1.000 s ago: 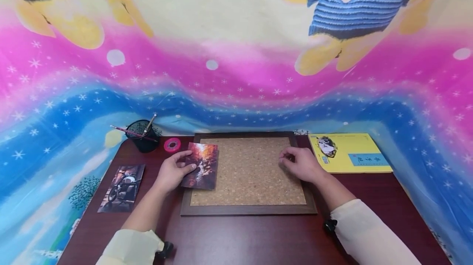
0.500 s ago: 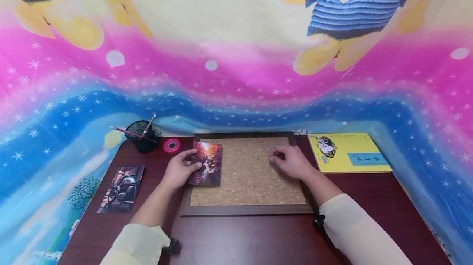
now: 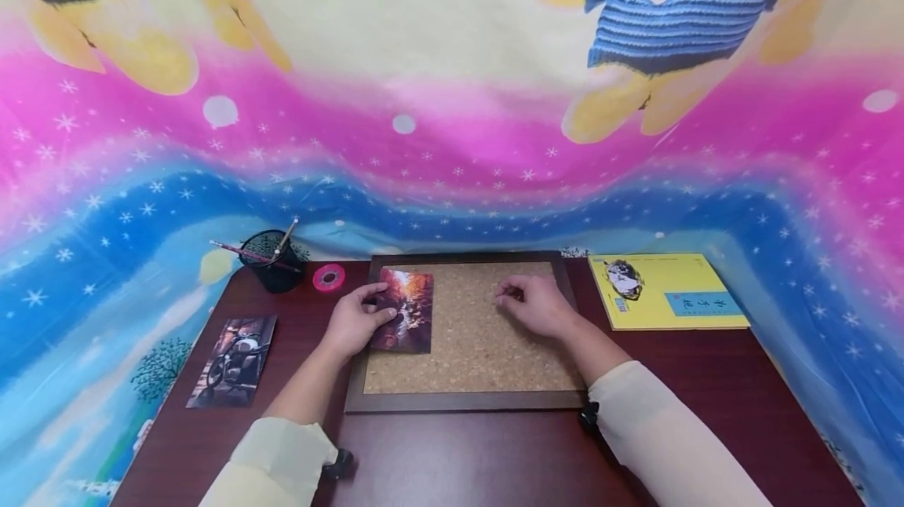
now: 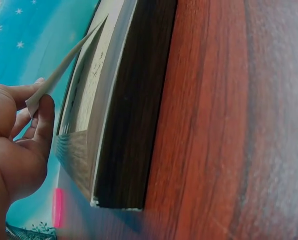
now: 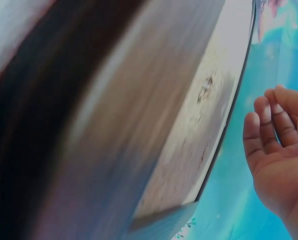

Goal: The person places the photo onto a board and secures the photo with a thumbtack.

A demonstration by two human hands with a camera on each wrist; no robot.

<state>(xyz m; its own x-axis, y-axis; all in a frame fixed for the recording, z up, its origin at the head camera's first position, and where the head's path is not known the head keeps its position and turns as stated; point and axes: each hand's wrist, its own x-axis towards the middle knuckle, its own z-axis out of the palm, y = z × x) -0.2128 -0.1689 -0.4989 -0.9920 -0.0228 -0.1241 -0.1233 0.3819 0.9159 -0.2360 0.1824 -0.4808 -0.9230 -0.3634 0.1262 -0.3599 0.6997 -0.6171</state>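
My left hand (image 3: 356,321) pinches a photo print (image 3: 417,315) of an orange, fiery-toned scene by its left edge. The print is over the left part of a cork board (image 3: 487,366) in a brown wooden frame. In the left wrist view, the photo print (image 4: 64,65) tilts up from the hand's side, its far end near the cork. Over the board's upper right part is my right hand (image 3: 540,307), thumb and index fingertips together. From the right wrist view, the same right hand (image 5: 281,145) has curled fingers; no object shows between the tips, though something tiny could be hidden.
A motorcycle photo (image 3: 233,362) lies on the dark red table (image 3: 452,456) at left. Behind it stand a black mesh pen cup (image 3: 275,264) with pencils and a pink tape roll (image 3: 329,278). A yellow book (image 3: 667,291) lies right of the board.
My left hand has carried the photo print rightward, from the frame's left side onto the cork area. My right hand has moved left over the board, toward the print.
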